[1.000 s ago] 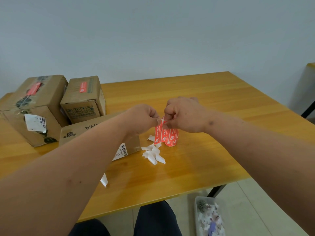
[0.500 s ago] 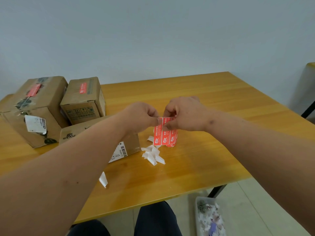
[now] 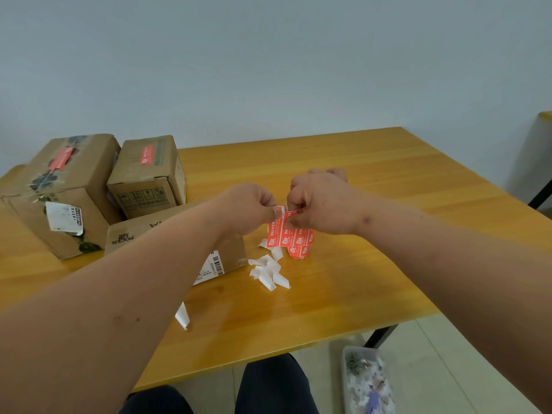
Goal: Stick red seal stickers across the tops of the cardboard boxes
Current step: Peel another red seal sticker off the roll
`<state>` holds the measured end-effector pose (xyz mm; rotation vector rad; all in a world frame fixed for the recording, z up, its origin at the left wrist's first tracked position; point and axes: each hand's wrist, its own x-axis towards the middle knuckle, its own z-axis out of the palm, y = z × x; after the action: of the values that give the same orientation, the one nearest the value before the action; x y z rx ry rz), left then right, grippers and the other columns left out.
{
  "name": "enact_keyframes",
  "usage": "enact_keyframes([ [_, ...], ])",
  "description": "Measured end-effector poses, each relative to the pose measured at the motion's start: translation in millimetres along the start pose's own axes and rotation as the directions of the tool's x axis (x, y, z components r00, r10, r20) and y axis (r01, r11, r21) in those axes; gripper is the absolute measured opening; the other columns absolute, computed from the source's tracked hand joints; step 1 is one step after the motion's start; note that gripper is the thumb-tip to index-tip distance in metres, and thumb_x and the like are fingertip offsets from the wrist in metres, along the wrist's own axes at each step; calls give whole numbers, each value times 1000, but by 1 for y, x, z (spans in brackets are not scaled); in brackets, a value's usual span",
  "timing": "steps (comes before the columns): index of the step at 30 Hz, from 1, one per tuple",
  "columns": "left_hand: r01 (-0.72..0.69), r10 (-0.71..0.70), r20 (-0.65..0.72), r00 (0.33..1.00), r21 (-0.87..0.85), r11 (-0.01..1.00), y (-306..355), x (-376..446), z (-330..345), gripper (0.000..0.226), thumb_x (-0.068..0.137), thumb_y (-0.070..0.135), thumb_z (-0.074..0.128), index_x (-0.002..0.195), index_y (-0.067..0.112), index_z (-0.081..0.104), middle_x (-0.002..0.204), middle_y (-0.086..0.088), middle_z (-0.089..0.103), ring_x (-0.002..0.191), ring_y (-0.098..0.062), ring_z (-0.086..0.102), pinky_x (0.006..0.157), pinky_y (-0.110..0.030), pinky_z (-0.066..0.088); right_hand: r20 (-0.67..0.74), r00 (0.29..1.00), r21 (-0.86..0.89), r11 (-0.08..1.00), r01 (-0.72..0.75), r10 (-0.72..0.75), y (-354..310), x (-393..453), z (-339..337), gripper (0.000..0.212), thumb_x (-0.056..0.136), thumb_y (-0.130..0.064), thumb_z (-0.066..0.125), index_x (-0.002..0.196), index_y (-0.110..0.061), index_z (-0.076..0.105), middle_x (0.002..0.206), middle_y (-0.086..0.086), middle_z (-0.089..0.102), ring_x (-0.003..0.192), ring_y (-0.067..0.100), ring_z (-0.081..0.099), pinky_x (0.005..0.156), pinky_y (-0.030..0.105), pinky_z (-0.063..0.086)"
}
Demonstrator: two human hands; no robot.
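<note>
Above the middle of the wooden table (image 3: 373, 204), my left hand (image 3: 254, 209) pinches the top left edge of a strip of red seal stickers (image 3: 288, 234). My right hand (image 3: 321, 201) pinches a red sticker at the strip's top, its end bent away from the backing. The strip hangs down to a red roll standing on the table. Three cardboard boxes are at the left: a large one (image 3: 64, 186) and a smaller one (image 3: 148, 174), each with a red seal on top, and a low one (image 3: 167, 240) under my left forearm, its top mostly hidden.
White backing scraps (image 3: 270, 270) lie heaped in front of the roll, and one more scrap (image 3: 182, 316) lies near the table's front edge. On the floor at the right stands a clear bin (image 3: 367, 380) with waste. My knees show below the table edge.
The strip has been drawn out wider between my hands, and the top sticker's end now bends away from the backing. Both hands stay in about the same place.
</note>
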<state>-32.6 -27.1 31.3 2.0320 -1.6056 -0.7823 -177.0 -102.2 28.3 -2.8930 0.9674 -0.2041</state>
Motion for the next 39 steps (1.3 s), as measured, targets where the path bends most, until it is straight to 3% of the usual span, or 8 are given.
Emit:
enact_keyframes([
  [4,-12,12,-3,1000,-22,1000,-2,0,-1,21,95,30,58,93,12,69,73,3,59,68,-9,49,58,-23,34,-2,1000,11,1000,-10,10,0,-2,-1,33,83,-41,67,58,-30,49,83,-12,49,97,12,46,97,40,24],
  [8,5,0,32,1000,-129,992,-4,-1,-4,18,90,31,65,101,18,70,96,1,69,90,-9,58,69,-18,40,6,1000,28,999,-23,22,0,-2,-1,26,82,-39,68,62,-29,54,87,-12,53,97,12,49,98,42,26],
  [13,-9,9,2,1000,-86,996,-3,-3,-6,13,86,25,69,82,12,69,72,-1,63,67,-12,50,64,-27,39,18,999,131,990,-45,43,-3,-1,-5,18,79,-36,71,70,-29,57,85,-11,59,87,9,56,100,43,28],
  [17,-21,21,-11,1000,-92,996,-3,-2,-6,15,89,26,66,87,11,69,78,-1,67,71,-13,54,68,-28,43,23,997,110,991,-79,77,-3,1,-5,22,76,-45,72,73,-26,60,86,-8,64,87,10,57,97,41,29],
  [22,-23,22,-17,1000,-88,996,-1,-1,-2,18,90,23,65,91,5,68,80,-4,65,76,-15,54,67,-27,43,20,996,40,995,-89,88,-2,4,2,23,78,-51,68,68,-31,64,95,-9,58,104,15,44,100,45,25],
  [28,-8,6,-27,1000,-47,999,-5,1,-2,22,92,25,63,93,4,67,90,-10,69,81,-17,57,68,-28,44,10,999,29,999,-40,40,-1,3,1,27,80,-49,67,84,-23,72,98,-9,57,106,15,40,102,45,22],
  [35,0,-3,-31,1000,-76,997,-7,1,-3,27,91,31,62,93,5,66,87,-9,69,74,-16,56,65,-28,43,6,999,40,998,-38,38,-3,3,0,22,81,-47,67,80,-25,69,96,-10,55,105,15,41,103,46,22],
  [39,17,-12,39,999,-113,993,-8,-1,-7,16,80,23,76,90,11,72,93,-8,74,94,-25,67,90,-41,53,19,999,45,998,-39,38,-3,3,-1,22,81,-48,66,68,-32,58,93,-12,52,106,14,42,104,45,23],
])
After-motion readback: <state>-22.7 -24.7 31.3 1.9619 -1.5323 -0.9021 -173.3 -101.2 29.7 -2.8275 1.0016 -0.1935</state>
